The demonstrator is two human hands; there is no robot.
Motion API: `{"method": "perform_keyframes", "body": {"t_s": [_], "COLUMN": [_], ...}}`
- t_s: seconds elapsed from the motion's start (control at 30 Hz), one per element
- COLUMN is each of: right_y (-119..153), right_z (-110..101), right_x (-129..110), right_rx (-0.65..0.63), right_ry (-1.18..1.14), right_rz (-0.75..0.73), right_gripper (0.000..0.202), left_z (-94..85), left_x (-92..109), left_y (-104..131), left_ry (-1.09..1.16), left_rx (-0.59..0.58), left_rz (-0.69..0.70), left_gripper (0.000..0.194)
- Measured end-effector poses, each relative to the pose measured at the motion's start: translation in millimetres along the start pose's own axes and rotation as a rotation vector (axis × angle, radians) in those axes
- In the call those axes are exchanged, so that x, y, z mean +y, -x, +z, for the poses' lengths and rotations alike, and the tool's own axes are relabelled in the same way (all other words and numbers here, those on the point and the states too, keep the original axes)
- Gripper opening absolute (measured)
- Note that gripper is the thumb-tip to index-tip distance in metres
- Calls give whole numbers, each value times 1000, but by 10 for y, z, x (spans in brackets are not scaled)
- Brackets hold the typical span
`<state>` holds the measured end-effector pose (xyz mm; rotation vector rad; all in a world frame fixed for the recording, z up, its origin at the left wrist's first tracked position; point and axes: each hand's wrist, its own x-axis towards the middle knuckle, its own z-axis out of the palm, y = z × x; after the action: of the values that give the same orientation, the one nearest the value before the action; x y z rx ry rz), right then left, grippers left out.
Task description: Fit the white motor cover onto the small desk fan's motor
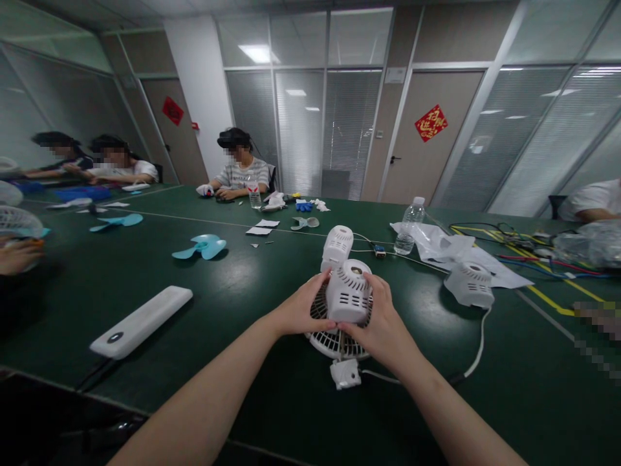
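Note:
Both my hands are around a white slotted fan motor housing (pixel 348 301). My left hand (pixel 306 309) presses on its left side, with the thumb low at the front. On the other side, my right hand (pixel 384 318) grips it with the thumb also at the lower front edge. Beneath the housing a round white fan grille (pixel 326 344) lies on the table, partly hidden by the housing and hands. A small white block (pixel 346 374) sits at the grille's near edge. Just behind stands a second white motor housing (pixel 338 244).
A third motor housing (pixel 469 285) with a cable lies right, near white paper (pixel 504 272) and a water bottle (pixel 410 226). To the left are a long white device (pixel 143 321) and a blue fan blade (pixel 201 247). A co-worker's hand (pixel 19 255) shows at the left edge.

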<state>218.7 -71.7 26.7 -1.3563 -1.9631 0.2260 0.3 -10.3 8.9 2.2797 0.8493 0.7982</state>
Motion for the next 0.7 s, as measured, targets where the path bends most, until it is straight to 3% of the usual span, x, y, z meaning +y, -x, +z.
{"method": "perform_keyframes", "body": {"t_s": [0.2, 0.37, 0.7], "right_y": [-4, -63, -113], "right_z": [-54, -200, -206], "right_x": [-4, 109, 221], "right_rx": [-75, -211, -186], "right_ry": [-19, -129, -176], "right_rz": [-31, -84, -93], "right_gripper": [98, 82, 86], "left_z": [4, -9, -18], "left_x": [14, 20, -26], "left_y": [-1, 4, 0], "left_ry": [18, 31, 6], "left_rx": [0, -11, -21], "left_rz": [-21, -63, -107], "left_gripper": [110, 112, 114]}}
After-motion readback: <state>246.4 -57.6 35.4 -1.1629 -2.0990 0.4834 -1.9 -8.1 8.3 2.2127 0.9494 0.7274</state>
